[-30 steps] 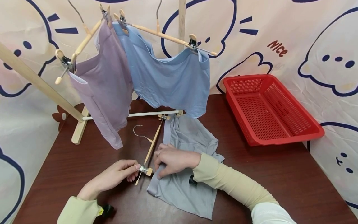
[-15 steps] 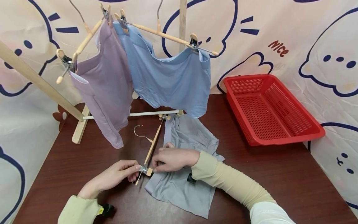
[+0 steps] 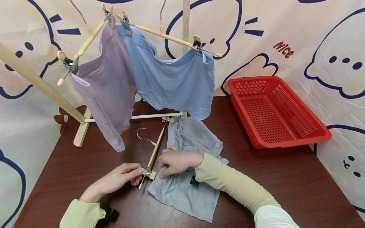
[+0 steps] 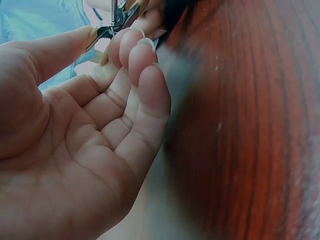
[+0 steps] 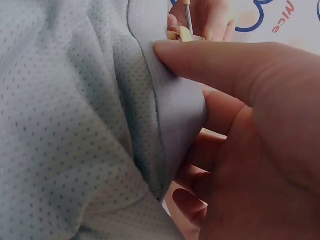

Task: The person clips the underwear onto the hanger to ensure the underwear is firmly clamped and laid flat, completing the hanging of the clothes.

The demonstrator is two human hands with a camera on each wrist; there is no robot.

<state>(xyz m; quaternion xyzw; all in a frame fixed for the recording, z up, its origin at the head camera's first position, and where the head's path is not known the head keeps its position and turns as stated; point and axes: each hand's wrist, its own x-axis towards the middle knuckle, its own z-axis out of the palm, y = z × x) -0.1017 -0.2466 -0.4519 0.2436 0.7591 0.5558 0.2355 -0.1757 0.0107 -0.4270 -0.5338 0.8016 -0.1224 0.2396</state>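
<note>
Grey boxer briefs (image 3: pixel 195 196) lie on the table with their waistband toward a wooden clip hanger (image 3: pixel 155 148). My left hand (image 3: pixel 121 177) pinches the hanger's near clip (image 3: pixel 148 174) between thumb and fingers; the clip's handles also show at the top of the left wrist view. My right hand (image 3: pixel 178 161) pinches the waistband (image 5: pixel 172 105), thumb on one side and fingers on the other, just right of the near clip. The hanger's far clip (image 3: pixel 167 119) is at the far end of the waistband.
Purple boxer briefs (image 3: pixel 106 76) and blue boxer briefs (image 3: pixel 174 79) hang from clip hangers above the back of the table. A wooden rack (image 3: pixel 42 84) with a white bottom bar (image 3: pixel 154 116) stands there. The red basket (image 3: pixel 285 144) is at the right.
My right hand moved left toward the near clip, then slightly back, and holds the waistband. The near end of the grey boxer briefs has shifted slightly left. My left hand stays on the clip.
</note>
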